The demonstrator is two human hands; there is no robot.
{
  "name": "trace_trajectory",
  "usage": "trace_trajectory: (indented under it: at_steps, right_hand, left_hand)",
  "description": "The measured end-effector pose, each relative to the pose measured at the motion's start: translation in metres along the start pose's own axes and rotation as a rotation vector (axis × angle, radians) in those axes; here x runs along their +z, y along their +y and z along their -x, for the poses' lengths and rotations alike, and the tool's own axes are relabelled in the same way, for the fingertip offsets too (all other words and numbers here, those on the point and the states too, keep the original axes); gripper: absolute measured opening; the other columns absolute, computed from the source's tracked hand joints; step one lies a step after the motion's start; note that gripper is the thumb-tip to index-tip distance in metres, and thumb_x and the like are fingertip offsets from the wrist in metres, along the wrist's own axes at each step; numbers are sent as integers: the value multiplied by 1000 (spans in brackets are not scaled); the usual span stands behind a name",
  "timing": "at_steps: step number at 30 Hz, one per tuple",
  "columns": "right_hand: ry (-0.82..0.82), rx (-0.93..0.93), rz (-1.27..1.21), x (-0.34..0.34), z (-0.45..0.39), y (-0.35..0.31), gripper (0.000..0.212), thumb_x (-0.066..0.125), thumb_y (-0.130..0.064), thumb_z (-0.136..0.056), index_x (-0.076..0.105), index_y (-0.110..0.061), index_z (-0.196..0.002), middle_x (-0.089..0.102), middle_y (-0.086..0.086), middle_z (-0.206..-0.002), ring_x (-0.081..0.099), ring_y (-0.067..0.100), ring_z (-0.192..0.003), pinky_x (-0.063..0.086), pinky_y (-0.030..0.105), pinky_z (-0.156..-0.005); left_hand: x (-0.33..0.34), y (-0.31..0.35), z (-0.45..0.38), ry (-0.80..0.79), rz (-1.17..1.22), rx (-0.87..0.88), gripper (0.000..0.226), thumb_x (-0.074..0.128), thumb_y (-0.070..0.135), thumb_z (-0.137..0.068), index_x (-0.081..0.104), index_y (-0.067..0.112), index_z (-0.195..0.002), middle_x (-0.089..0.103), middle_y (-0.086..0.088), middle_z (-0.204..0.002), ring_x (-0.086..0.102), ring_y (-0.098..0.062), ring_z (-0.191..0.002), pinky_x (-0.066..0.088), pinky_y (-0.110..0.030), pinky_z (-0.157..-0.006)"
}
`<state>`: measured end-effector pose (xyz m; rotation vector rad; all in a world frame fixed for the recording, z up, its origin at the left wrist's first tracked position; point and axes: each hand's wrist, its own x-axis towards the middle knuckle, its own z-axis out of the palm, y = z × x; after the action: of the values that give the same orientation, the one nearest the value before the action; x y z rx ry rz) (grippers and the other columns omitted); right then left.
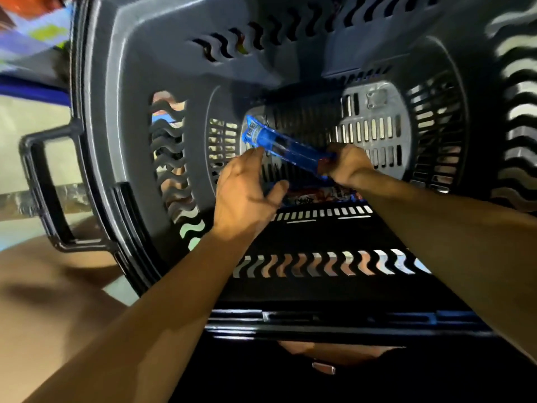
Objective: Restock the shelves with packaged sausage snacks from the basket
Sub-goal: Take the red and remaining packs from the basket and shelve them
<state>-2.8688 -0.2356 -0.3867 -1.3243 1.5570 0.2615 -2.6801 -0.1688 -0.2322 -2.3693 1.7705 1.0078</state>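
blue snack pack slants upper-left to lower-right; right hand grips lower end.

We are in a shop. We look down into a big grey plastic shopping basket with wavy holes. Beside the basket, up in the left corner, we see blurry bright packs.

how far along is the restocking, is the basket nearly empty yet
Done: the grey basket looks nearly empty, most of its slotted floor bare. In hand: the right hand holds one end of a blue pack lifted inside the basket, while the left hand reaches in, open, with no grip on anything. Left: a few more packs lie at the near edge. No shelf is clearly in view, so shelving progress cannot be judged.
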Motion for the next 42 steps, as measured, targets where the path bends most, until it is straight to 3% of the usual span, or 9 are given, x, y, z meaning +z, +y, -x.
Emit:
trace_trajectory:
  at_steps: [4, 9, 14, 17, 22, 26, 29, 36, 42]
  right_hand:
    - [-4, -55, -161, -28, 26, -16, 33, 75, -21, -86, 65, -12, -117, 61, 3, -100, 58, 18, -95, 40, 15, -67]
    - [150, -186, -251, -65, 79, -37, 19, 72, -15, -87, 57, -11, -99, 56, 6, -88, 50, 16, -81, 40, 23, -65]
    - [298, -515, -259, -76, 143, -57, 17, 66, -20, -85, 57, -25, -98, 63, 1, -88, 62, 24, -81, 51, 46, -80]
    - [330, -771, -138, -72, 181, -64, 23, 57, -26, -80, 56, -29, -102, 70, 7, -107, 66, 34, -99, 51, 55, -86]
    - [453, -1085, 69, -72, 225, -62, 24, 60, -9, -84, 61, -15, -107, 68, 7, -123, 64, 24, -110, 44, 25, -101]
    - [261, -836, 29, -83, 236, -66, 70, 70, 3, -75, 48, -29, -134, 45, -4, -145, 48, 16, -132, 41, 30, -110]
    - [-29, -514, -465, -93, 241, -71, 98, 80, -4, -69, 31, -39, -146, 47, -6, -141, 59, 13, -120, 50, 34, -102]
    - [229, -323, -1087, -87, 234, -92, 20, 65, -13, -94, 59, -11, -112, 73, 6, -102, 72, 16, -92, 58, 31, -80]
    - [420, -372, -1195, -128, 213, -83, 20, 74, -15, -81, 63, -15, -97, 72, 0, -86, 70, 16, -84, 58, 37, -82]
  left_hand:
    - [-4, 3, 3, 63, 72, 111, 62, 65, 42, -85, 49, 11, -136, 61, -7, -127, 55, -22, -118, 43, -32, -103]
    - [-10, 12, 21, 124, 224, 95, 57, 67, 29, -87, 51, 3, -136, 59, -14, -132, 54, -25, -121, 27, -5, -96]
    - [-27, 33, 38, -32, 922, -288, 22, 58, 33, -95, 63, 18, -111, 73, 11, -91, 66, -2, -87, 51, -26, -78]
    - [-37, 41, 42, -157, 1492, -565, 26, 55, 44, -94, 61, 20, -101, 68, 1, -89, 66, -18, -86, 53, -32, -71]
    - [-54, 39, 46, -111, 1715, -588, 20, 61, 35, -93, 64, 16, -93, 72, -5, -82, 70, -21, -78, 56, -35, -72]
    - [-56, 40, 50, -29, 1822, -517, 11, 62, 24, -93, 64, 13, -95, 73, -7, -80, 70, -23, -77, 59, -38, -72]
    - [-56, 38, 49, 40, 1967, -467, 13, 63, 21, -93, 61, 13, -103, 71, -9, -89, 72, -23, -83, 60, -40, -73]
    - [-46, 62, 64, -88, 1943, -390, 53, 65, 25, -88, 48, 8, -136, 71, -9, -108, 70, -22, -95, 58, -36, -75]
    - [-54, 56, 84, -139, 1371, -264, 12, 61, 19, -94, 65, 18, -105, 69, -2, -100, 66, -14, -90, 54, -30, -77]
